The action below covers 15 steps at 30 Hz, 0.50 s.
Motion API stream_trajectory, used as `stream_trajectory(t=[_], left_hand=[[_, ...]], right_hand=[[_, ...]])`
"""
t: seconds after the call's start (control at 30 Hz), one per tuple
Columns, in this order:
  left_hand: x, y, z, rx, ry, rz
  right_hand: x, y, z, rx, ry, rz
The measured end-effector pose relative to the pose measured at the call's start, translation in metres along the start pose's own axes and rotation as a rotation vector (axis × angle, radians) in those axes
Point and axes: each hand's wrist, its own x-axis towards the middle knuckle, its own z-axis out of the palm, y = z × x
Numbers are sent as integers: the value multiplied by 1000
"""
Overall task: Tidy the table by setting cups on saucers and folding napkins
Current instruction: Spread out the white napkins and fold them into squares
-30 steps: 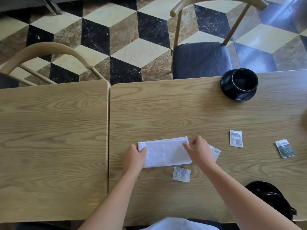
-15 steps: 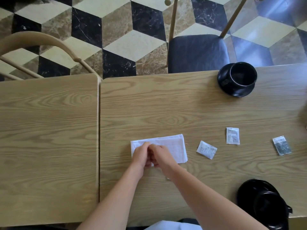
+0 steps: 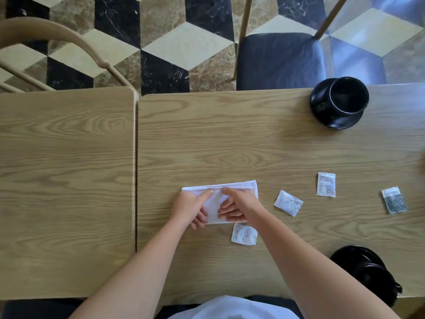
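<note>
1. A white garment edge (image 3: 232,307) is seen at the bottom centre of the frame, with 2 bare forearms reaching up from it over the wooden table (image 3: 230,139).
2. A black cup on a saucer (image 3: 365,270) is partly hidden behind the right forearm at the lower right.
3. A small white packet (image 3: 243,234) lies just below the napkin, close to the right wrist.
4. The white napkin (image 3: 236,187) is spread flat as a folded strip at the centre of the frame, on the right-hand tabletop.
5. The left hand (image 3: 190,209) is pressed on the napkin's left end, thumb on top and fingers curled at its lower edge; a true pinch cannot be confirmed.
6. The right hand (image 3: 236,207) is laid on the napkin's middle and right part, fingers loosely bent, nothing lifted.
7. 3 more packets are scattered at centre right: 1 tilted (image 3: 288,203), 1 upright (image 3: 325,184), 1 darker (image 3: 393,200).
8. A second black cup (image 3: 348,96) is set on its saucer (image 3: 333,120) at the upper right.
9. 2 chairs (image 3: 278,58) and a cube-patterned floor (image 3: 184,42) are shown beyond.
</note>
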Motion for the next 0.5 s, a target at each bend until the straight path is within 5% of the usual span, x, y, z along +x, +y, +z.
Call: stream_trajectory(t=[0.17, 0.37, 0.5], left_hand=[[1, 6, -13, 22, -35, -74], [0, 3, -5, -8, 19, -67], [-20, 9, 8, 131, 222, 23]], right_hand=[[3, 4, -13, -208, 186, -93], [5, -1, -13, -180, 168, 3], [-9, -9, -1, -497, 254, -79]])
